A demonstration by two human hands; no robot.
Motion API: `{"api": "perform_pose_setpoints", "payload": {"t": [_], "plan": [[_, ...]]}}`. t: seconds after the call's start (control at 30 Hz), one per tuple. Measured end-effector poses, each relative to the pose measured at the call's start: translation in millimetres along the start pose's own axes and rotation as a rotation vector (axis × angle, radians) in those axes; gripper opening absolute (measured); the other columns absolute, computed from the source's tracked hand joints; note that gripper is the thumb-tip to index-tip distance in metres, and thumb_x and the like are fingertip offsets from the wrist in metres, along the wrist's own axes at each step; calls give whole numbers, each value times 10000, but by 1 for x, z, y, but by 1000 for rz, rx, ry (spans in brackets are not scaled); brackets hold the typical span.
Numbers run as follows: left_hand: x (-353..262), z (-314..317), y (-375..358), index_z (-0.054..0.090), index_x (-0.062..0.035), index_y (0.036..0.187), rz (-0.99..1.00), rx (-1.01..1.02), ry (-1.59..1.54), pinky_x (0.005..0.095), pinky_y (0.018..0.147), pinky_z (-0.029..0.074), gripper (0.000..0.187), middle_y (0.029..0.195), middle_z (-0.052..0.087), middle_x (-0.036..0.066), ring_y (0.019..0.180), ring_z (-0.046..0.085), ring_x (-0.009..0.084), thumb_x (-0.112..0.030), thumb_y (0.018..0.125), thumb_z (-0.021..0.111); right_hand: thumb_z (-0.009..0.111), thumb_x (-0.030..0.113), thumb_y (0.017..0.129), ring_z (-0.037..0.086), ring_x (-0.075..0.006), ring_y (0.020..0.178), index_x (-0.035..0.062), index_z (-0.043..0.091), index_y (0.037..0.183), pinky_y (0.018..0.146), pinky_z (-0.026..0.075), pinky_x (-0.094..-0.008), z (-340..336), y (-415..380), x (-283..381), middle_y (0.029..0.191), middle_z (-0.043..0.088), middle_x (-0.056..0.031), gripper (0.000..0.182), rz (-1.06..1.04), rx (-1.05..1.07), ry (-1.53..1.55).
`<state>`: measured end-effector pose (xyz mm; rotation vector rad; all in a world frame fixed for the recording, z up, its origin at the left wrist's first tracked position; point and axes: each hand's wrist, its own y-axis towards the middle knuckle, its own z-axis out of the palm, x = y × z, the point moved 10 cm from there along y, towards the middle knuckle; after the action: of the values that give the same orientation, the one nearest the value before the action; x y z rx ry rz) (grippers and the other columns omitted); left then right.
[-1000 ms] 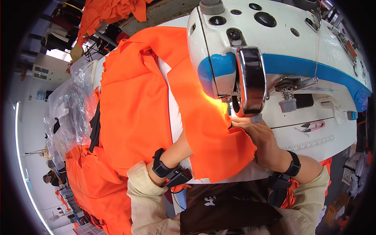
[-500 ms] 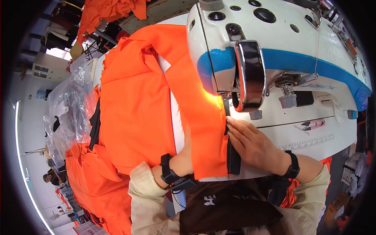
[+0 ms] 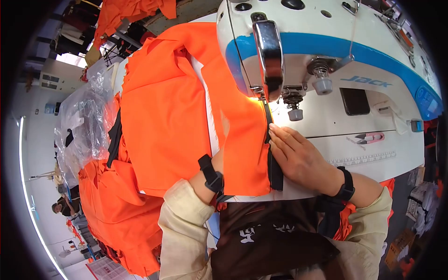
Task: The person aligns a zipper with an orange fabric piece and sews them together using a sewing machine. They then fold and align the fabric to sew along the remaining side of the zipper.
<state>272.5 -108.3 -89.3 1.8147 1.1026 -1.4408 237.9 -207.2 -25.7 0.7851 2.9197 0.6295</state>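
An orange fabric panel (image 3: 245, 158) runs up to the presser foot of a white and blue sewing machine (image 3: 308, 46). Along the panel's right edge lies a narrow black strip (image 3: 275, 175), wider at its near end. On this strip and edge rest the fingertips of my right hand (image 3: 301, 156), just in front of the foot, fingers stretched out side by side and fairly flat. The orange panel covers the fingers of my left hand (image 3: 218, 161); only its wrist side shows. Whether it grips anything is hidden.
Pink-handled thread snips (image 3: 370, 138) and a clear ruler (image 3: 366, 158) lie right of my right hand. More orange fabric (image 3: 165, 116) spreads to the left, beside a clear plastic bag (image 3: 84, 130). A person (image 3: 67, 205) is in the left background.
The view has shifted, so the machine appears higher and further left. The orange panel and black strip have moved slightly toward the foot. My right hand stays on the strip; my left stays beneath the panel.
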Motion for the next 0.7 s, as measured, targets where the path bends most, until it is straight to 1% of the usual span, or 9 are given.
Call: {"api": "perform_pose_setpoints", "payload": {"t": [0.17, 0.3, 0.4, 0.43, 0.47, 0.5, 0.53, 0.63, 0.7], "plan": [[-11, -32, 36, 505, 28, 1281, 86, -110, 144, 382, 991, 439, 449, 1258, 561, 187, 1163, 531, 328, -44, 852, 617, 563, 61, 792, 548, -367, 1223, -113, 587, 1058, 1057, 421, -451, 4, -1, 1, 1176, 615, -241, 319, -12, 37, -31], [-36, -65, 52, 501, 35, 1283, 233, -179, 449, 388, 1002, 431, 458, 1260, 558, 199, 1170, 522, 345, -24, 843, 610, 585, 57, 782, 585, -323, 1166, -59, 605, 987, 1017, 448, -409, 1, -1, -13, 1137, 642, -201, 237, 96, -78, 131], [-62, -74, 31, 499, 40, 1285, 320, -133, 949, 392, 1011, 426, 465, 1262, 556, 208, 1174, 516, 358, -9, 835, 605, 608, 54, 769, 612, -275, 1117, -19, 614, 928, 980, 466, -375, -4, -6, -26, 1087, 666, -152, 175, 162, -167, 291], [-60, -77, 14, 481, 53, 1289, 35, -62, 1348, 423, 975, 441, 544, 1233, 547, 252, 1152, 496, 430, 26, 764, 619, 619, 44, 761, 615, -256, 1109, 0, 611, 912, 966, 471, -365, -4, -7, -32, 1075, 671, -124, 157, 201, -190, 351], [-81, -81, -11, 489, 77, 1218, -127, -131, 1307, 444, 848, 457, 523, 1059, 572, 223, 997, 531, 398, 9, 729, 662, 619, 44, 761, 615, -256, 1109, 0, 611, 912, 966, 471, -365, -3, -6, -34, 1075, 671, -124, 157, 215, -200, 347], [-112, -74, -28, 488, 71, 1223, -79, -219, 1288, 446, 871, 455, 613, 1082, 561, 229, 1018, 533, 397, -44, 683, 756, 634, 40, 747, 618, -247, 1099, 5, 610, 908, 960, 472, -358, -3, -6, -34, 1071, 673, -110, 167, 221, -212, 348], [-126, -67, -43, 451, 83, 1303, -86, -272, 1253, 456, 959, 443, 794, 1226, 532, 245, 1151, 519, 409, -125, 636, 826, 648, 37, 732, 620, -239, 1090, 9, 608, 904, 954, 473, -351, -4, -6, -32, 1066, 675, -96, 179, 225, -218, 350], [-132, -1, -46, 199, 37, 1496, 221, 38, 880, 532, 1091, 343, 1127, 1459, 367, 288, 1320, 393, 471, -185, 623, 877, 669, 46, 713, 622, -241, 1071, 4, 603, 899, 948, 474, -349, -6, -2, -33, 1042, 674, -98, 202, 254, -234, 369], [-120, 23, -24, 140, 20, 1512, 306, 109, 859, 493, 1095, 346, 1127, 1414, 436, 261, 1349, 375, 448, -120, 642, 842, 678, 54, 710, 622, -242, 1065, 1, 600, 900, 947, 474, -349, -5, -1, -32, 1038, 674, -101, 212, 263, -226, 366]]}}
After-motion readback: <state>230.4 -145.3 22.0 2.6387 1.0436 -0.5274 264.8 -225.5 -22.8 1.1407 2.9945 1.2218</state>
